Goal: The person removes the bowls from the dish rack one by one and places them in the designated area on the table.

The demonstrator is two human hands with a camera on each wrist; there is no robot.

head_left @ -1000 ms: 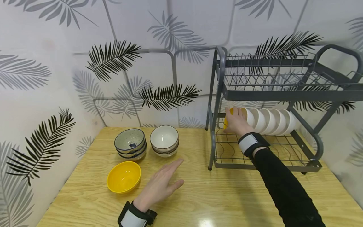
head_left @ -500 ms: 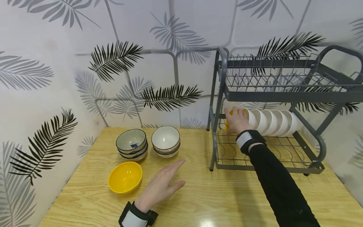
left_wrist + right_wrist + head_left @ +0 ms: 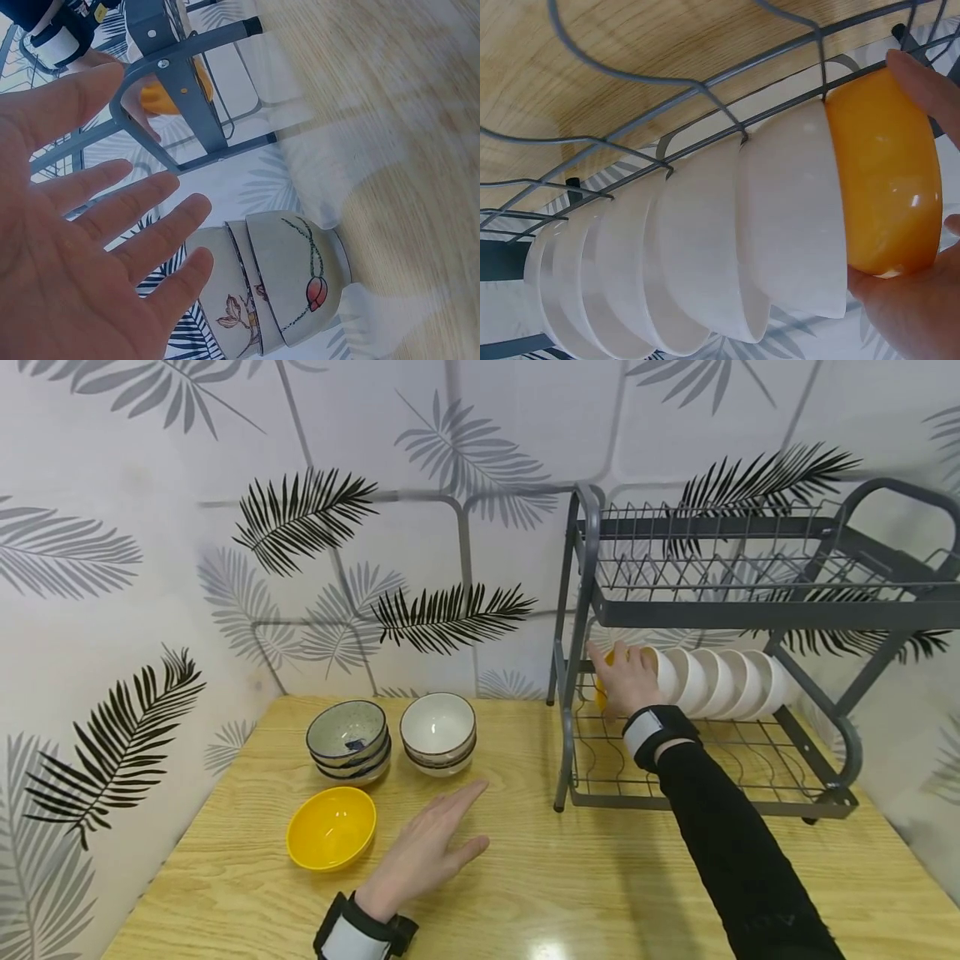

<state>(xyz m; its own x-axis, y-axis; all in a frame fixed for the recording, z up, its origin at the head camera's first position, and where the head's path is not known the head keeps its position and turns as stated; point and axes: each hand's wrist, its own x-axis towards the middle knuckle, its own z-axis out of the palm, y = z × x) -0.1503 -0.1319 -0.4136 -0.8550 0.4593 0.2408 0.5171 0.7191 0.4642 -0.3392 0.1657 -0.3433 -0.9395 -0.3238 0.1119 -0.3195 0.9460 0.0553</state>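
A yellow bowl (image 3: 881, 180) stands on edge at the left end of the lower rack tier, with several white bowls (image 3: 795, 210) in a row beside it. My right hand (image 3: 626, 681) reaches in and holds this bowl, its fingers around the yellow side in the right wrist view. My left hand (image 3: 423, 852) hovers over the table with fingers straight and thumb spread, holding nothing. Just left of it sits another yellow bowl (image 3: 330, 829), upright. Behind are a stack of grey-green speckled bowls (image 3: 348, 731) and a stack of cream bowls (image 3: 437, 731) with painted flowers outside.
The grey two-tier dish rack (image 3: 750, 614) stands at the right; its upper wire tier overhangs my right hand. Wavy wire dividers (image 3: 630, 75) line the lower tier. Behind the wooden table (image 3: 517, 877) rises a leaf-patterned wall (image 3: 510, 427).
The leftmost digit of my right hand has spread a little outward from the yellow bowl. My left hand and the stacked bowls have stayed in place; the view shifted slightly at first.
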